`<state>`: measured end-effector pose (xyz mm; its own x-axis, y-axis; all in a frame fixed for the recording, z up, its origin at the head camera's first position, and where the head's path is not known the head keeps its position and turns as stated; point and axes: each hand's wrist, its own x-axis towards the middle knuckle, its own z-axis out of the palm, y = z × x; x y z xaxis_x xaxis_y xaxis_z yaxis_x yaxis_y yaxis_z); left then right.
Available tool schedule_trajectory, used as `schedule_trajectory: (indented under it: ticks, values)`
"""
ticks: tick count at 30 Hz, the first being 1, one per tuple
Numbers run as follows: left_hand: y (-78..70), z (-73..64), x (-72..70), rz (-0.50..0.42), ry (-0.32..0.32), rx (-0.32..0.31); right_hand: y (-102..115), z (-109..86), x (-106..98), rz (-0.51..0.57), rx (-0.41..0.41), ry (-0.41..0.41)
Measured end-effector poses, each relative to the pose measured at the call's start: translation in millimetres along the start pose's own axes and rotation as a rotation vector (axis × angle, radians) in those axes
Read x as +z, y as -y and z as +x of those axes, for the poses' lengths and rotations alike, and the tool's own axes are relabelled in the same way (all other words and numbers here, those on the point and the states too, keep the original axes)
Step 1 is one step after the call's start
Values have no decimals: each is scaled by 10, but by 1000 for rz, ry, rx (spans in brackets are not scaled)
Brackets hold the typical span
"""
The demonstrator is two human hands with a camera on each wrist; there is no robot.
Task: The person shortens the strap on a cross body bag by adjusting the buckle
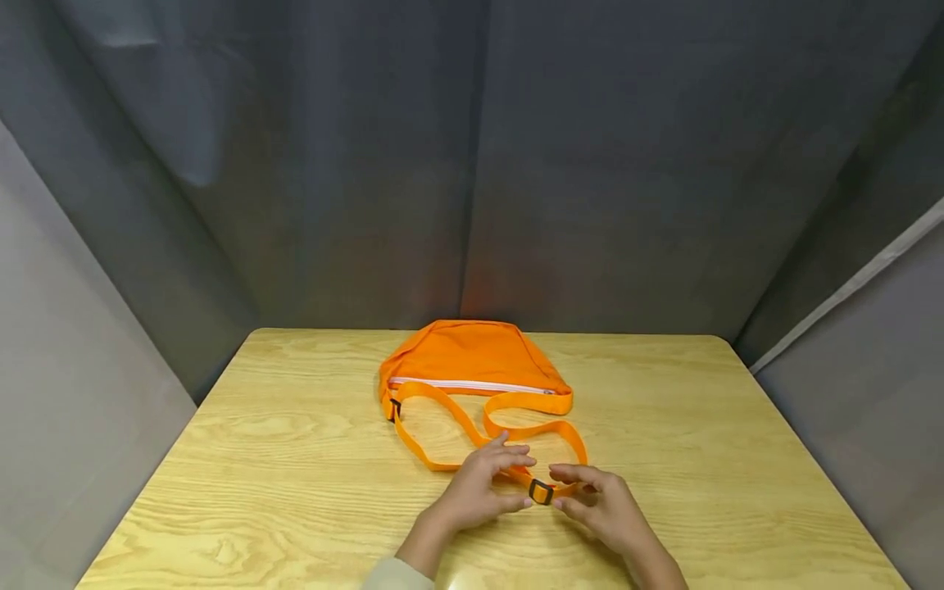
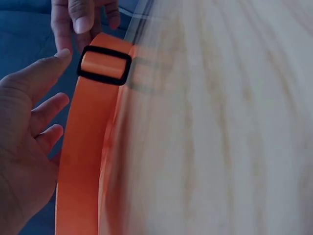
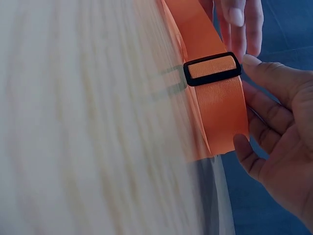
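Observation:
An orange waist bag [image 1: 472, 354] with a white zipper [image 1: 472, 384] lies flat towards the back of the table. Its orange strap [image 3: 222, 115] loops forward in loose curves, standing on edge in the wrist views. A black slider buckle [image 1: 542, 492] sits on the strap between both hands. My left hand [image 1: 479, 487] is left of the buckle, its thumb and fingers spread apart on either side of the strap. Right of the buckle, my right hand [image 1: 605, 504] has its thumb tip at the buckle's edge and relaxed fingers beside the strap.
A second black buckle [image 1: 394, 409] joins the strap at the bag's left end. The wood-grain table [image 1: 280, 492] is bordered by a dark curtain [image 1: 369, 164] behind and grey panels [image 1: 66, 369] at the sides.

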<state>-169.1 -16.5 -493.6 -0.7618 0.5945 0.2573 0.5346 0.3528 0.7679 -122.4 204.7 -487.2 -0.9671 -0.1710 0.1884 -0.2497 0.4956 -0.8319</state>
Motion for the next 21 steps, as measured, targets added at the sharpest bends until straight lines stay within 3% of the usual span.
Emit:
schedule_trajectory:
  ticks: [5, 10, 18, 21]
  values:
    - [8, 55, 37, 22, 22, -21, -2, 10, -27, 7, 2, 26]
    - [18, 65, 51, 56, -4, -39, -8, 28, -34, -16, 27, 25]
    - [-19, 128, 101, 364, -33, 27, -53, 28, -27, -126, 11, 8]
    - [-34, 131, 126, 435, -52, 33, -58, 22, -31, -145, 8, 0]
